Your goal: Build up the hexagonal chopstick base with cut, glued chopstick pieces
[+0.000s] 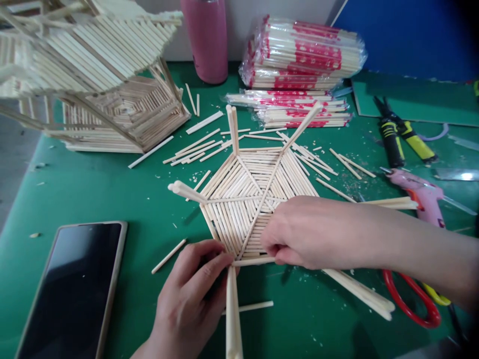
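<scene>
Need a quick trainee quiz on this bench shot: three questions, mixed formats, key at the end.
1. True or false: the pink plastic glue gun lies to the right of the flat hexagonal panel of pale wooden sticks.
2. Which item lies left of both hands?
A) black-screened rectangular phone
B) red-handled scissors
C) yellow-and-black pliers
3. Short answer: which hand is at the panel's near-left corner?

Key: 1. True. 2. A. 3. The left hand.
</scene>
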The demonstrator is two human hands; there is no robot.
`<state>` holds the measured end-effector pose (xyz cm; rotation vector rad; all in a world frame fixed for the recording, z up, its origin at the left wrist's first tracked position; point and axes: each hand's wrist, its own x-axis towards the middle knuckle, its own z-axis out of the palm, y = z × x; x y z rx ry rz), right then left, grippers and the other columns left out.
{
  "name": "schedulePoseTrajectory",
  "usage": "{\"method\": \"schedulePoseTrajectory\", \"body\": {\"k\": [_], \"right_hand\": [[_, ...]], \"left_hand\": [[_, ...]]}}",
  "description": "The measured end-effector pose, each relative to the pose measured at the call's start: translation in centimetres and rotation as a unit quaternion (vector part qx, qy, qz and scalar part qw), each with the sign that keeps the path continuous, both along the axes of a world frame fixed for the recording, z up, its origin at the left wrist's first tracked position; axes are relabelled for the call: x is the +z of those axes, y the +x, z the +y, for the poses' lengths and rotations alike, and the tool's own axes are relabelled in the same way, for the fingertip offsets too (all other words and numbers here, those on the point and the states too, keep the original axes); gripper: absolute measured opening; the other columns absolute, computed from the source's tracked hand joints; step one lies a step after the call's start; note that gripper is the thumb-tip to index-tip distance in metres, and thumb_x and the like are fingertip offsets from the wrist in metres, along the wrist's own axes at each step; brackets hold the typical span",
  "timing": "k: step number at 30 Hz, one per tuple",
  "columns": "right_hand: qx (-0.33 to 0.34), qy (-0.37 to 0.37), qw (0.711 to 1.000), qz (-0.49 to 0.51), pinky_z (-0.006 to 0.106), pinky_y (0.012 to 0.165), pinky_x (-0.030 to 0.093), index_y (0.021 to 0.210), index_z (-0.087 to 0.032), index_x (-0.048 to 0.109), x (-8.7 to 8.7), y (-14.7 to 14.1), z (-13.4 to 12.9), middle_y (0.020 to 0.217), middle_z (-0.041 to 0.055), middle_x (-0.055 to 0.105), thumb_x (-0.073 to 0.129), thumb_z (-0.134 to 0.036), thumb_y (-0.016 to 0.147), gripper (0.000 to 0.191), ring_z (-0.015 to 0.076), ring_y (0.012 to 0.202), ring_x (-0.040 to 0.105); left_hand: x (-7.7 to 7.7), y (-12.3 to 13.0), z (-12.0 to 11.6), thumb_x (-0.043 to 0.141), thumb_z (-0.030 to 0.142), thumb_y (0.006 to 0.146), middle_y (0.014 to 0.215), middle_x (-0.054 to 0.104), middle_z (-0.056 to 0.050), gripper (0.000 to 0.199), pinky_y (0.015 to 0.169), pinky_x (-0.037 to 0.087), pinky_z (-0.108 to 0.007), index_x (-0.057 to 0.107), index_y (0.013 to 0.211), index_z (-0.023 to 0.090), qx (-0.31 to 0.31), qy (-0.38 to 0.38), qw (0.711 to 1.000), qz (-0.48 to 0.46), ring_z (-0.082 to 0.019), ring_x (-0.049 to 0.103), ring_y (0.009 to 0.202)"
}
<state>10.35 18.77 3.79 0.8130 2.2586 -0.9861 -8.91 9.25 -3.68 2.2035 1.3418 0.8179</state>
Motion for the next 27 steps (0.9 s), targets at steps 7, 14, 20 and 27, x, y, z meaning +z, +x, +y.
{"method": "schedulePoseTrajectory", "body": {"k": [7,14,20,27], "right_hand": [[0.007,0.009,1.0,0.004,0.022,0.043,0.022,0.066,-0.018,0.064,-0.04,-0.13,0.04,0.057,-0.0001,0.059,0.051,-0.013,0.07,0.015,0.0092,0.046,0.041],[-0.005,0.019,1.0,0.017,0.023,0.043,0.022,0.065,-0.018,0.064,-0.01,0.18,-0.22,0.056,-0.0003,0.059,0.051,-0.014,0.069,0.014,0.0093,0.046,0.042],[-0.003,0.034,0.999,0.025,0.023,0.042,0.021,0.066,-0.018,0.064,0.09,0.18,-0.32,0.057,0.0005,0.059,0.052,-0.021,0.071,0.013,0.0101,0.047,0.043],[0.0,0.034,0.999,0.031,0.023,0.04,0.021,0.066,-0.018,0.063,-0.13,0.05,-0.38,0.057,0.0006,0.059,0.052,-0.024,0.071,0.013,0.0103,0.046,0.044]], "left_hand": [[0.16,0.13,0.21,0.054,0.016,0.079,0.09,0.058,-0.003,0.014,0.062,0.052,-0.022,0.06,0.09,0.022,0.012,0.008,1.0,-0.006,-0.014,0.061,0.075],[0.49,0.23,0.56,0.051,0.014,0.079,0.086,0.059,-0.003,0.014,0.06,0.053,-0.02,0.061,0.086,0.022,0.008,0.024,1.0,0.008,-0.013,0.062,0.071],[0.3,0.13,0.43,0.054,0.015,0.078,0.089,0.058,-0.004,0.012,0.061,0.053,-0.021,0.061,0.086,0.021,0.003,0.026,0.999,0.02,-0.013,0.061,0.073],[0.67,0.24,0.68,0.051,0.018,0.08,0.086,0.06,-0.003,0.012,0.058,0.053,-0.02,0.062,0.084,0.021,0.004,0.038,0.999,0.023,-0.013,0.062,0.07]]}}
